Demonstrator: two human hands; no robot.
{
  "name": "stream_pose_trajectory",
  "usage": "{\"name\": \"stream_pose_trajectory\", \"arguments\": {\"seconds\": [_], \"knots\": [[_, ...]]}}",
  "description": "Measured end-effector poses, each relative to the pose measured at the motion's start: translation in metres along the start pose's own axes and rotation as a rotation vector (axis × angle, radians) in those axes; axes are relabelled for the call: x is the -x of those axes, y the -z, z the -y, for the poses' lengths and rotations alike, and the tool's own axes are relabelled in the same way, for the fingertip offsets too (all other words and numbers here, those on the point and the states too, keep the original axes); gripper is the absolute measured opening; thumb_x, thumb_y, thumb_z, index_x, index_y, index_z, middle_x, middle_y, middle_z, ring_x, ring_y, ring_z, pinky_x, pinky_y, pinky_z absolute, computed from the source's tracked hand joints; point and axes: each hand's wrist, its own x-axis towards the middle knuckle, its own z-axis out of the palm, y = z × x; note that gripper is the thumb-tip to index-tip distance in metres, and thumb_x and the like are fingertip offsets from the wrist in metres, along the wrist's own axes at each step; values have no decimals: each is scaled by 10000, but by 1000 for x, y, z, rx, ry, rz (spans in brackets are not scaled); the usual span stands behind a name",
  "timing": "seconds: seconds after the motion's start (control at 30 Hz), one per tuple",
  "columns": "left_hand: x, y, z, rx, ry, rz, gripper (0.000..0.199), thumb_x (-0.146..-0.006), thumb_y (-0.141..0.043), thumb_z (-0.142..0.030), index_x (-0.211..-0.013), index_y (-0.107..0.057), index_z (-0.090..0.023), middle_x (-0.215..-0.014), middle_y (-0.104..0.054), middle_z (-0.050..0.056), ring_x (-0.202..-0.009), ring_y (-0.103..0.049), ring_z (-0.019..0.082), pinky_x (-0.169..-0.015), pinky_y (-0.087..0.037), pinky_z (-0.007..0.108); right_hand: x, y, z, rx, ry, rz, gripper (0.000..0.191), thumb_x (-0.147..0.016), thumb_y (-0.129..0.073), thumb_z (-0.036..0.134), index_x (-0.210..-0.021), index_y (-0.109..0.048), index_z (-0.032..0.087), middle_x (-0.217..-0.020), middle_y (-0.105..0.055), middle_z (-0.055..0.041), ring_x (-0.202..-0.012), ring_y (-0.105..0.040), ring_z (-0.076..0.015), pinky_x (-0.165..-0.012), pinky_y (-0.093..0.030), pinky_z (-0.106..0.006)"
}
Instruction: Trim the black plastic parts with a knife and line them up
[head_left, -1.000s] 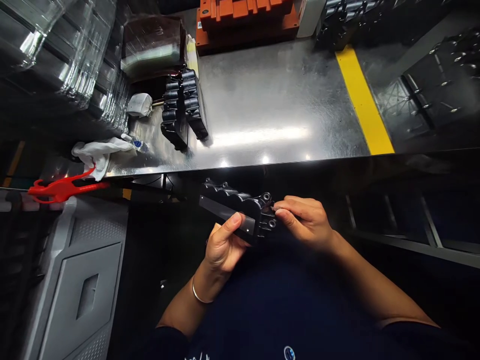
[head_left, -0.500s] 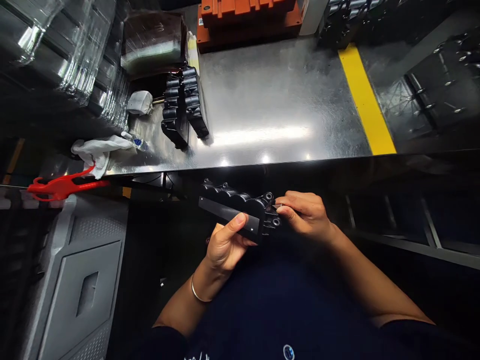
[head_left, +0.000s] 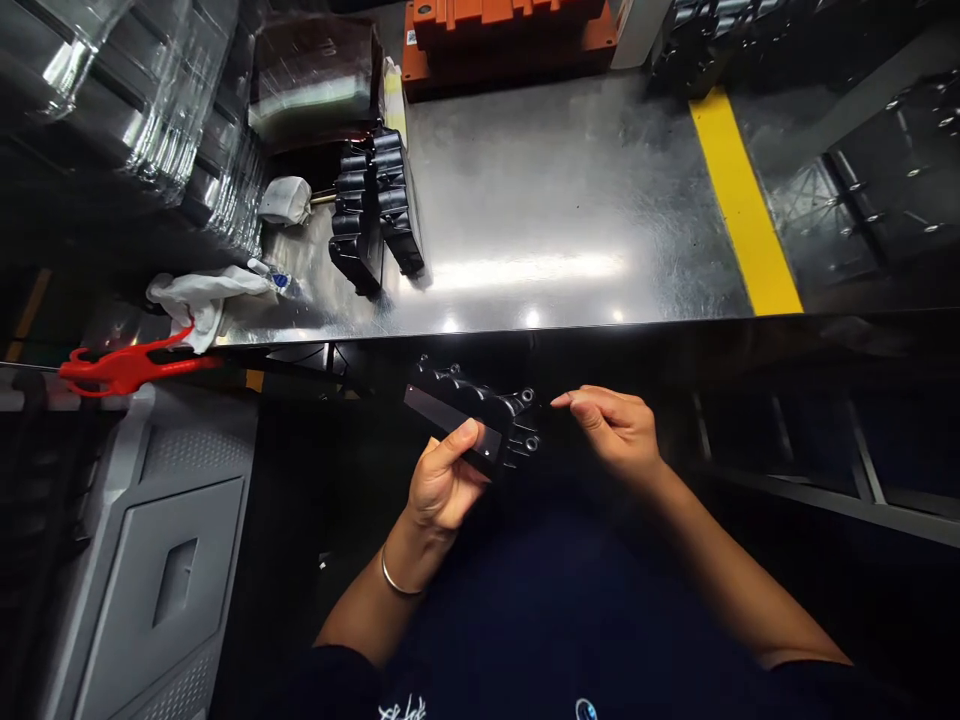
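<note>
My left hand (head_left: pixel 448 482) is closed around a black moulded plastic part (head_left: pixel 489 404), with the thumb pressed on its flat strip. The part has a scalloped upper side and ringed screw lugs at its right end. It is held tilted in the air, below the bench's front edge. Just right of those lugs, and apart from them, is my right hand (head_left: pixel 619 425). Its thumb and index finger are drawn together in a pinch; whatever is between them is too small or dark to make out.
A metal bench (head_left: pixel 555 170) carries two similar black parts (head_left: pixel 397 200), a white wrapped block (head_left: pixel 285 201), an orange fixture (head_left: pixel 510 45) and yellow tape (head_left: pixel 742 200). Plastic-wrapped stacks (head_left: pixel 172 110) stand left. A red hooked piece (head_left: pixel 124 372) juts out above a grey bin (head_left: pixel 172 560).
The black moulded part has moved slightly left with my left hand, widening the gap to my right hand. The small pale flat piece seen at my right fingertips no longer shows clearly.
</note>
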Motion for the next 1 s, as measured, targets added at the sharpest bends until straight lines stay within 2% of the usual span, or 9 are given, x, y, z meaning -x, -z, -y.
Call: {"name": "stream_pose_trajectory", "arguments": {"seconds": [0.13, 0.33, 0.4, 0.47, 0.57, 0.63, 0.73, 0.8, 1.0], "knots": [[-7, -1, -2, 33, -6, -74, 176, -693, -762, -200, -631, -620, -117, -588, -626, -4, -563, -621, 111, -576, -546, 207, 0, -8, 18, -18, 219, 85, 178, -898, -546, 175, -849, -715, 148, -638, -642, -25, -522, -525, -77, -494, -426, -193], [-8, 1, 2, 7, 24, -67, 176, -648, -784, -199, -629, -630, -116, -616, -662, 20, -572, -643, 138, -515, -544, 209, -2, -18, 17, 13, 206, 40, 184, -897, -551, 177, -811, -709, 142, -606, -602, -17, -518, -508, -73, -482, -397, -192], [-5, 3, 3, 20, 33, -65, 209, -609, -812, -202, -619, -622, -116, -618, -662, 16, -571, -640, 134, -489, -531, 195, -4, -21, 6, 17, 135, 4, 212, -902, -559, 236, -791, -716, 146, -622, -614, -23, -537, -529, -83, -506, -413, -204], [2, 4, 5, 23, 49, -26, 245, -577, -840, -230, -664, -641, -116, -598, -644, 2, -537, -615, 118, -506, -533, 202, -6, -21, -9, 11, -40, -100, 314, -904, -561, 366, -746, -719, 147, -575, -586, -17, -508, -510, -90, -492, -399, -219], [13, 3, 4, -61, 43, 108, 333, -578, -854, -311, -787, -682, -117, -594, -624, -2, -527, -597, 124, -610, -564, 271, -10, -16, -23, -1, -341, -253, 467, -874, -550, 541, -720, -723, 136, -434, -413, 31, -402, -355, -66, -415, -289, -217], [15, 3, 1, -138, -52, 114, 322, -595, -848, -350, -742, -685, -114, -598, -625, 11, -543, -601, 137, -638, -563, 298, -10, -10, -17, -26, -369, -168, 441, -868, -567, 529, -766, -736, 135, -453, -439, 28, -420, -380, -67, -425, -298, -212], [8, 5, -6, -227, -239, 13, 281, -623, -841, -349, -686, -700, -115, -614, -644, 28, -585, -624, 155, -663, -561, 308, -7, -5, 10, -96, -226, 130, 338, -898, -567, 413, -780, -735, 144, -631, -633, -29, -563, -564, -100, -513, -416, -210], [4, 8, -8, -275, -316, -14, 264, -649, -829, -347, -747, -729, -124, -649, -663, 36, -654, -655, 185, -712, -566, 334, -5, -4, 29, -132, -130, 274, 319, -920, -539, 335, -736, -713, 141, -667, -650, -37, -595, -588, -99, -546, -442, -203], [5, 13, -4, -410, -419, 50, 265, -746, -756, -364, -627, -697, -135, -681, -673, 54, -766, -683, 223, -813, -551, 362, -8, -5, 45, -111, -51, 349, 281, -927, -517, 248, -734, -684, 128, -609, -580, -17, -545, -530, -73, -508, -405, -187]]}}
